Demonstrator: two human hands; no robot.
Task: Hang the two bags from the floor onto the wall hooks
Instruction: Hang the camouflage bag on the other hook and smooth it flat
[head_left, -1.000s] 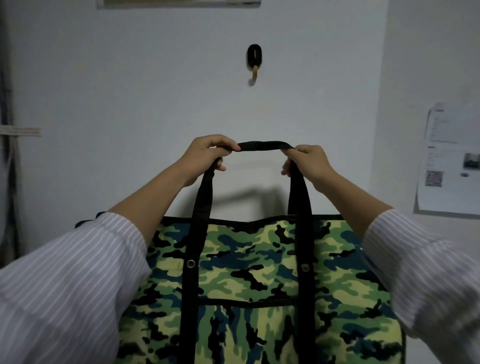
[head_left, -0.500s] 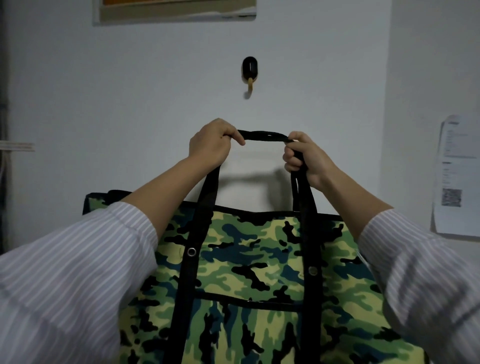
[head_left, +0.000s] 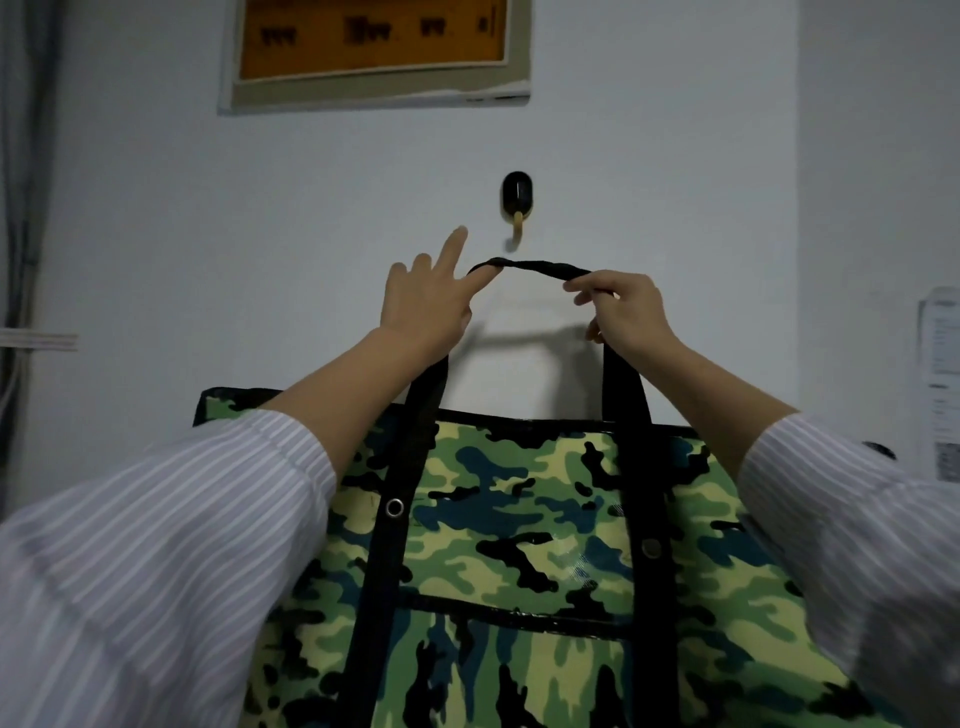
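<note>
Holding the camouflage bag (head_left: 519, 519) against the wall, we are pinching its black strap (head_left: 535, 266) with the right hand (head_left: 626, 312); the left hand (head_left: 428, 296), fingers spread, is propping it just below the hook (head_left: 517, 200).

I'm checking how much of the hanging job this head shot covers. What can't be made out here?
- Second bag and floor: outside the head view.
- Camouflage bag: its bottom is cut off by the lower edge, its sides hidden by the sleeves.
- Other wall hooks: only one hook shows.
- Framed sign: text blurred, top cut off.
- Paper notice: cut off by the right edge, print too small.
</note>
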